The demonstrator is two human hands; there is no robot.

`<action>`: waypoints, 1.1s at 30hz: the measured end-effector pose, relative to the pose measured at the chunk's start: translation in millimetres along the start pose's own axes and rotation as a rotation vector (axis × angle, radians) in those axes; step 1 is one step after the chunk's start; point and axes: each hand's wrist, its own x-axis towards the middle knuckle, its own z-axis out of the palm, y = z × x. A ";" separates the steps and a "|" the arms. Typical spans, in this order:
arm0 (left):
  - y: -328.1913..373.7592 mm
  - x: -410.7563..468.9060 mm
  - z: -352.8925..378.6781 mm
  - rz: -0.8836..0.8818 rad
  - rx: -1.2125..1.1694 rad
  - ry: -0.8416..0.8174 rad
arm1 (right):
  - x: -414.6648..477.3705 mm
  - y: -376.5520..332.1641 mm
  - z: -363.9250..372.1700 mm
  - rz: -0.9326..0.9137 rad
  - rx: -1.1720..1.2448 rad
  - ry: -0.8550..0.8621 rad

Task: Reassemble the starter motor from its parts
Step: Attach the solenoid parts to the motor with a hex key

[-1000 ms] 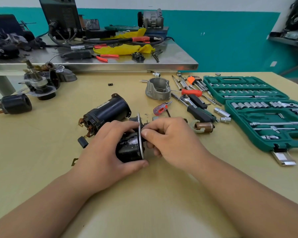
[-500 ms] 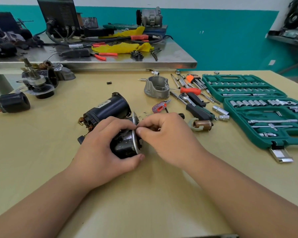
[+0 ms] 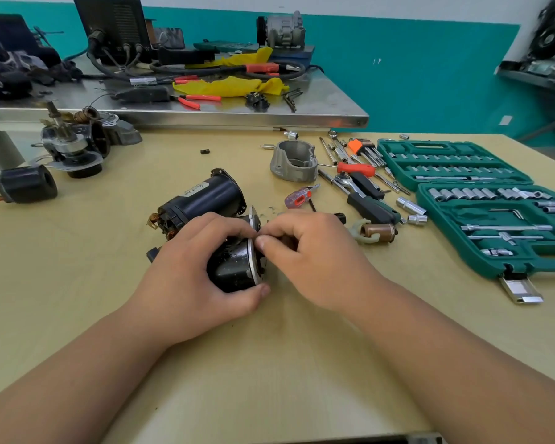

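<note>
My left hand [image 3: 193,277] grips a short black cylindrical motor part with a silver flange [image 3: 237,267] lying on its side on the yellow table [image 3: 109,299]. My right hand [image 3: 314,257] has its fingers curled at the flange's right face, thumb and forefinger pinching at its upper rim; what they pinch is hidden. Just behind lies the black motor housing [image 3: 205,198] with copper brushes at its left end. A grey aluminium nose housing [image 3: 293,160] stands farther back. A copper bushing with a pale fork [image 3: 377,232] lies to the right.
An open green socket set [image 3: 481,200] fills the right side. Ratchet, screwdrivers and loose sockets [image 3: 366,187] lie between it and my hands. At the left stand a black solenoid [image 3: 26,185] and an armature assembly [image 3: 71,149]. A steel bench [image 3: 205,115] with cables borders the back.
Both hands and the black part shifted slightly left and away; the part has turned a little, and my right fingers moved up along the flange toward its top rim.
</note>
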 end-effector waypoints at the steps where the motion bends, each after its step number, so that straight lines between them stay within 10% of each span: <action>1: -0.4 0.0 0.0 -0.001 0.001 -0.001 | 0.3 -0.1 0.4 -0.025 -0.049 0.004; 33: -0.1 1.3 -0.9 0.018 -0.031 -0.014 | 6.4 -0.7 -3.3 -0.126 -0.222 -0.059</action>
